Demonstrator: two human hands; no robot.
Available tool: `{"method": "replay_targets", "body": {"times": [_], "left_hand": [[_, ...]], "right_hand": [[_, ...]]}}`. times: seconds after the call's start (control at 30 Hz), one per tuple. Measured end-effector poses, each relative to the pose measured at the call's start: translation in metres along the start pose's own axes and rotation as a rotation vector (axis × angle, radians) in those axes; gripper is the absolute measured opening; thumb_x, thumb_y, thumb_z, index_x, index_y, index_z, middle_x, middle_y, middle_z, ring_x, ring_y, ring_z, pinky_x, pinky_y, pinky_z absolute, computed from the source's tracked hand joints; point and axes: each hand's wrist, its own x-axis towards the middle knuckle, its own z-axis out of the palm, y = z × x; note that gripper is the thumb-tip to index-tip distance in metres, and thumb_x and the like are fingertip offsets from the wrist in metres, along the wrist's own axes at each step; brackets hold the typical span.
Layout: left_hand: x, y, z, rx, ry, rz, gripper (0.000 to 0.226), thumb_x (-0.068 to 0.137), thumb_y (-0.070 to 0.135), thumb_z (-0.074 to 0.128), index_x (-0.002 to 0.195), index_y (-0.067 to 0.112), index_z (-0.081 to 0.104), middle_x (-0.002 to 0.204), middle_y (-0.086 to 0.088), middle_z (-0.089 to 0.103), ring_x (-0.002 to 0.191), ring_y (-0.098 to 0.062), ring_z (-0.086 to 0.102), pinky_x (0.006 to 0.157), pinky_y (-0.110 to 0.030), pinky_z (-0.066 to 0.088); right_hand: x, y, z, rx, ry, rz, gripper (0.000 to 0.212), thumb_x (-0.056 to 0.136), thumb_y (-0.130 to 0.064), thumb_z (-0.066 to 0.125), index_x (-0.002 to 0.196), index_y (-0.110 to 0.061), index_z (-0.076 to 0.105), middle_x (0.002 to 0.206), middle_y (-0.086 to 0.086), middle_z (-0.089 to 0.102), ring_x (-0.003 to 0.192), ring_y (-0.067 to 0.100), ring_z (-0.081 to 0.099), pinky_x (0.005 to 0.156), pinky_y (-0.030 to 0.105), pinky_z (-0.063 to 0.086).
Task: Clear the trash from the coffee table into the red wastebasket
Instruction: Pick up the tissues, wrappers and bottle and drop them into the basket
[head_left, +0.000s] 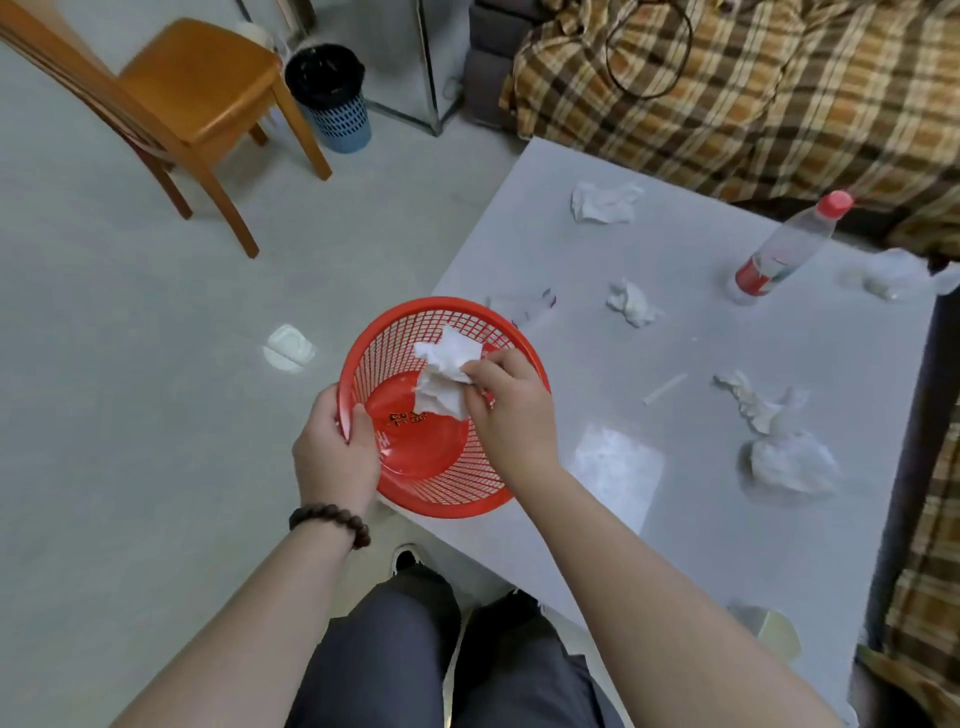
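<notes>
Our left hand (332, 452) clamped on the red wastebasket (431, 467) rim, our right hand (506, 410) pinching a crumpled tissue (441, 374) over it, more tissues on the bench (675, 519).

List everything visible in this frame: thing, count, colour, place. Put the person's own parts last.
wastebasket: 1, red, held at the table's edge
held tissue: 1, white, over the wastebasket
crumpled tissues: about 5, white, scattered on the table
bottle: 1, clear with red cap, standing on the table
coffee table: 1, pale grey, right
chair: 1, wooden, upper left
bin: 1, blue, black liner, beside the chair
left hand: grips the wastebasket rim
right hand: pinches the held tissue
</notes>
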Motion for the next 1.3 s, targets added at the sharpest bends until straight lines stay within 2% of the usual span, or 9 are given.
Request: {"method": "replay_targets", "body": {"times": [0.2, 0.27, 0.37, 0.53, 0.63, 0.77, 1.03, 1.17, 1.3], "left_hand": [[0.024, 0.005, 0.0, -0.02, 0.015, -0.046, 0.018, 0.094, 0.025, 0.047, 0.107, 0.027, 0.059, 0.093, 0.011, 0.064, 0.082, -0.004, 0.06, 0.062, -0.021, 0.048], [0.039, 0.003, 0.001, -0.008, 0.017, -0.051, 0.019, 0.095, 0.025, 0.046, 0.11, 0.024, 0.059, 0.097, 0.007, 0.063, 0.084, -0.009, 0.061, 0.063, -0.022, 0.049], [0.067, -0.003, 0.001, 0.015, 0.029, -0.053, 0.021, 0.095, 0.024, 0.047, 0.113, 0.02, 0.058, 0.1, 0.004, 0.063, 0.08, -0.007, 0.059, 0.056, -0.015, 0.043], [0.124, -0.017, -0.001, 0.044, 0.053, -0.073, 0.021, 0.093, 0.02, 0.049, 0.111, 0.016, 0.059, 0.101, -0.001, 0.064, 0.082, -0.014, 0.058, 0.056, -0.014, 0.039], [0.156, -0.023, 0.001, 0.068, 0.036, -0.054, 0.02, 0.093, 0.018, 0.05, 0.11, 0.015, 0.06, 0.099, -0.001, 0.064, 0.081, -0.016, 0.058, 0.058, -0.018, 0.041], [0.191, -0.026, 0.007, 0.076, -0.013, -0.037, 0.018, 0.093, 0.02, 0.049, 0.108, 0.017, 0.059, 0.096, -0.001, 0.064, 0.082, -0.02, 0.061, 0.065, -0.027, 0.047], [0.234, -0.031, 0.013, 0.082, -0.096, 0.006, 0.018, 0.095, 0.026, 0.049, 0.107, 0.018, 0.058, 0.094, 0.001, 0.064, 0.075, -0.004, 0.058, 0.054, -0.018, 0.041], [0.24, -0.029, 0.015, 0.078, -0.121, 0.012, 0.018, 0.094, 0.025, 0.049, 0.108, 0.019, 0.058, 0.093, 0.002, 0.064, 0.075, -0.001, 0.058, 0.053, -0.017, 0.04], [0.239, -0.029, 0.016, 0.066, -0.139, 0.006, 0.017, 0.094, 0.024, 0.05, 0.107, 0.019, 0.058, 0.093, 0.001, 0.065, 0.076, -0.001, 0.058, 0.054, -0.017, 0.04]], "right_hand": [[0.026, 0.006, 0.014, -0.215, -0.302, 0.076, 0.044, 0.089, -0.021, 0.059, 0.133, -0.02, 0.052, 0.128, 0.003, 0.055, 0.119, 0.023, 0.047, 0.089, 0.036, 0.046], [0.035, 0.009, 0.018, -0.206, -0.268, 0.11, 0.05, 0.088, -0.028, 0.062, 0.136, -0.024, 0.049, 0.136, -0.001, 0.051, 0.126, 0.021, 0.044, 0.096, 0.036, 0.044], [0.049, 0.017, 0.022, -0.168, -0.158, 0.185, 0.046, 0.089, -0.037, 0.061, 0.132, -0.025, 0.052, 0.131, 0.0, 0.053, 0.117, 0.019, 0.052, 0.09, 0.036, 0.047], [0.079, 0.062, 0.032, -0.164, -0.033, 0.411, 0.042, 0.088, -0.029, 0.063, 0.127, -0.019, 0.054, 0.125, 0.005, 0.053, 0.11, 0.024, 0.057, 0.087, 0.036, 0.05], [0.102, 0.098, 0.053, -0.288, -0.162, 0.575, 0.061, 0.085, -0.037, 0.066, 0.138, -0.019, 0.04, 0.142, 0.009, 0.038, 0.129, 0.029, 0.04, 0.097, 0.04, 0.044], [0.135, 0.131, 0.087, -0.512, -0.283, 0.55, 0.089, 0.077, -0.049, 0.07, 0.147, -0.024, 0.022, 0.16, 0.011, 0.01, 0.147, 0.031, 0.009, 0.115, 0.046, 0.021], [0.184, 0.172, 0.122, -0.761, -0.498, 0.443, 0.123, 0.063, -0.078, 0.062, 0.15, -0.028, -0.009, 0.159, 0.012, -0.019, 0.144, 0.033, -0.023, 0.114, 0.051, -0.011], [0.183, 0.175, 0.129, -0.788, -0.468, 0.43, 0.109, 0.074, -0.058, 0.067, 0.15, -0.025, -0.004, 0.16, 0.015, -0.008, 0.145, 0.036, -0.018, 0.119, 0.046, 0.004], [0.175, 0.174, 0.126, -0.77, -0.342, 0.42, 0.063, 0.086, -0.024, 0.061, 0.142, -0.016, 0.032, 0.153, 0.013, 0.024, 0.147, 0.032, 0.003, 0.112, 0.037, 0.028]]}}
